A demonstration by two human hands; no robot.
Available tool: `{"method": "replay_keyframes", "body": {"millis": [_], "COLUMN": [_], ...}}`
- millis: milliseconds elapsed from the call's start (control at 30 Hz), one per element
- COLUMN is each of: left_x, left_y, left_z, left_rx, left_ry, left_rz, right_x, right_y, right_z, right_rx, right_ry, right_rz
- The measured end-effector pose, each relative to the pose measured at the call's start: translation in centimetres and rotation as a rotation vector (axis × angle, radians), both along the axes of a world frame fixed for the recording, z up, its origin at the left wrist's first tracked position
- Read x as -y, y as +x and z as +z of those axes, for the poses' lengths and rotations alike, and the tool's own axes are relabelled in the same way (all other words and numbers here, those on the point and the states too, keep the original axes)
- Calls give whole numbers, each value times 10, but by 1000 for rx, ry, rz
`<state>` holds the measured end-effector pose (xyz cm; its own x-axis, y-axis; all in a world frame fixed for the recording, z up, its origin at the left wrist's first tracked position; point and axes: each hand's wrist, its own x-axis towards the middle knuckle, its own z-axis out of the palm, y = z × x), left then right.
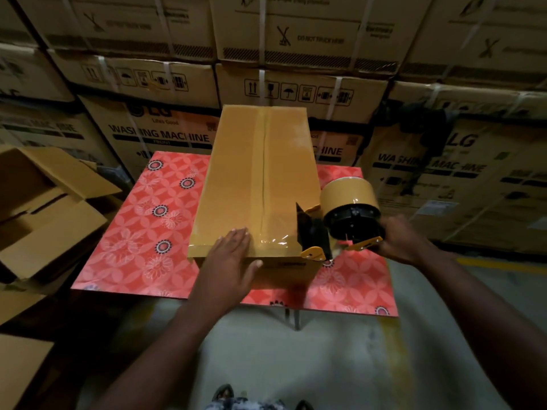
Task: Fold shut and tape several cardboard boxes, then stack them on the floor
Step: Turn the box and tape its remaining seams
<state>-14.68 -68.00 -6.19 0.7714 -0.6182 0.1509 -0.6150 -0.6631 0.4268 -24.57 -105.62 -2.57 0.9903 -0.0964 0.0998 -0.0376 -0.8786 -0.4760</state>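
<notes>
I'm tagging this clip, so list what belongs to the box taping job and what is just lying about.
In use: cardboard box, seam taped, on the red flowered table; tape dispenser at its near right corner; left hand pressing flat on the box; right hand gripping the dispenser.
Lying about: open boxes at left, untouched, perhaps next; strapped washing machine cartons stacked behind.

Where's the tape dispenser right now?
Head view, right of centre: the tape dispenser is gripped by the right hand at the near right edge of the closed box.
</notes>
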Motion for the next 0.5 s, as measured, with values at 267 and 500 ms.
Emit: {"method": "replay_keyframes", "body": {"millis": [267,500], "left_x": [62,54], "left_y": [-20,-14], "left_z": [10,-4], "left_rx": [27,-23], "left_ry": [171,20], "left_rz": [-266,-204], "right_x": [8,10], "right_y": [-2,-3], "right_z": [-10,-24], "right_rx": [12,82], "right_ry": [23,14], "right_rz": [1,-40]}}
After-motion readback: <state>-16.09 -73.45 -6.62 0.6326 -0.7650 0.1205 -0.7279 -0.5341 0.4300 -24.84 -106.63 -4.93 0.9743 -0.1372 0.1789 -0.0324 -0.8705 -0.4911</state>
